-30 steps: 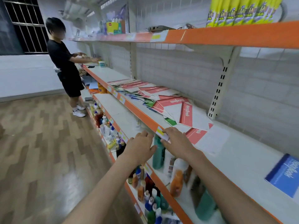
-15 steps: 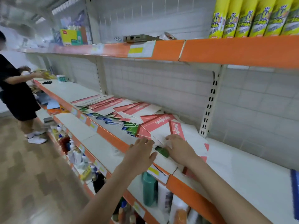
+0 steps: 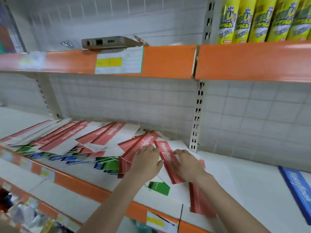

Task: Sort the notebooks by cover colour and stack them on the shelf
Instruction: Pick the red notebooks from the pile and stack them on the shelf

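Both forearms reach forward and up from the bottom of the view onto the shelf (image 3: 252, 179). The left hand (image 3: 148, 163) lies palm down, fingers straight and close together, pressing flat on a red notebook (image 3: 134, 148) at the near end of the pile. The right hand (image 3: 186, 165) rests just beside it, palm down, fingers loosely bent over a second red notebook (image 3: 165, 156) whose cover band reads "NoteBook"; whether its fingertips pinch the cover edge cannot be told. The two hands sit close, the printed band showing between them.

Left of the left hand, the pile (image 3: 70, 140) of red-and-white notebooks fans away along the shelf, with green (image 3: 107, 163) and blue (image 3: 67, 158) covers showing under its front edge. Just below the wrists lies a green notebook corner (image 3: 159, 187). Under the right forearm sits another red cover (image 3: 200, 200). Well to the right of the right hand, a blue notebook (image 3: 296, 187) lies alone. Above, an upper shelf (image 3: 168, 59) carries yellow cans (image 3: 262, 19).
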